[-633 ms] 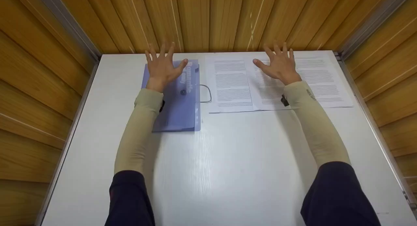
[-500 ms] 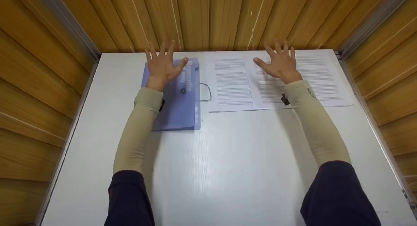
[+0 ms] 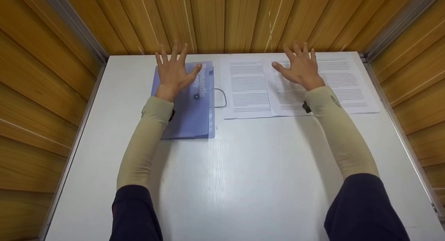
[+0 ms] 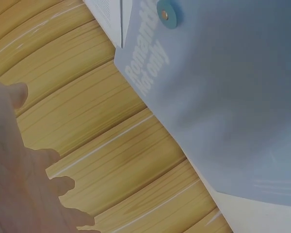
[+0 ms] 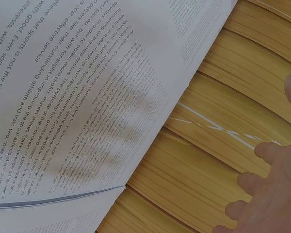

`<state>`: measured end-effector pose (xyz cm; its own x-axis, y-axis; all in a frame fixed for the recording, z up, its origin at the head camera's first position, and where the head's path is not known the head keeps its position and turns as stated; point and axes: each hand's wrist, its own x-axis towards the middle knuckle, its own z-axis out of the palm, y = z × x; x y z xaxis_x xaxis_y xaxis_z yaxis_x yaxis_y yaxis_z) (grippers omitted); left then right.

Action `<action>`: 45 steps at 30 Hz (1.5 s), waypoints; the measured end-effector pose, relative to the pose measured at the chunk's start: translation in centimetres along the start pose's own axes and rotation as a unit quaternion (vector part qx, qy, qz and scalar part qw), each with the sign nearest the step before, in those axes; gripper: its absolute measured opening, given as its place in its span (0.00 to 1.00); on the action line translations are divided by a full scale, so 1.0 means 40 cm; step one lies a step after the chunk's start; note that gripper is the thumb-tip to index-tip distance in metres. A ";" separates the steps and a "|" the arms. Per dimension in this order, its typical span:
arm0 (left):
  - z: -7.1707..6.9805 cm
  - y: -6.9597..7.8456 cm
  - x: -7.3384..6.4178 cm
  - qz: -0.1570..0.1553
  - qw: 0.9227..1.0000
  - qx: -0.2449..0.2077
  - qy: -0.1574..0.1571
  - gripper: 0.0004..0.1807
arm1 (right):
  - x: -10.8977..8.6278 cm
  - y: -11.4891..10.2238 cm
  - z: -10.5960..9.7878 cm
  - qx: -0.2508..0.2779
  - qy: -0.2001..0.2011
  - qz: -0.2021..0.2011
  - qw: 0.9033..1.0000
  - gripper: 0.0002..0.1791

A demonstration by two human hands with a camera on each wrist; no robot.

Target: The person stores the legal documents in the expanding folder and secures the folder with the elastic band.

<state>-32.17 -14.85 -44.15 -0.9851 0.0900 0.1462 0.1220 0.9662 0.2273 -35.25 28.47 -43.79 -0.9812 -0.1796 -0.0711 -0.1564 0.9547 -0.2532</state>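
My left hand (image 3: pixel 174 72) hovers with spread fingers over a translucent blue document folder (image 3: pixel 189 119) at the table's back left. White lettering and a round button (image 4: pixel 167 13) mark the folder, and a thin cord loop (image 3: pixel 221 97) sticks out from its right side. Over on the right, my right hand (image 3: pixel 299 69) is held above printed sheets of paper (image 3: pixel 248 84), fingers spread too. Both palms hold nothing. A shadow falls on the folder in the left wrist view and on the print in the right wrist view.
The white table (image 3: pixel 243 171) ends at a wood-patterned back wall (image 3: pixel 240 22). Similar panels (image 3: pixel 31 129) stand at the left and right, with metal rails along the table's sides. Several sheets lie side by side up to the back edge.
Both hands keep the same spread pose over the folder and papers. The head view shifts very slightly; nothing is picked up or put down.
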 end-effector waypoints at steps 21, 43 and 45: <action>0.027 0.016 -0.134 0.023 0.998 -0.051 0.005 0.53 | -0.031 -0.116 0.060 0.003 -0.006 -0.084 0.996 0.54; 0.073 0.056 -0.231 0.040 0.996 -0.066 0.035 0.48 | -0.049 -0.255 0.148 0.009 -0.012 -0.163 0.986 0.50; 0.079 0.060 -0.237 0.036 0.997 -0.062 0.033 0.48 | -0.051 -0.264 0.157 0.008 -0.016 -0.172 0.985 0.49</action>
<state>-22.91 -12.62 -48.03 -0.9636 0.1375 0.2291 0.2100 0.9199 0.3313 -30.88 17.26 -47.01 -0.8662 -0.4996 -0.0086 -0.4770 0.8319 -0.2837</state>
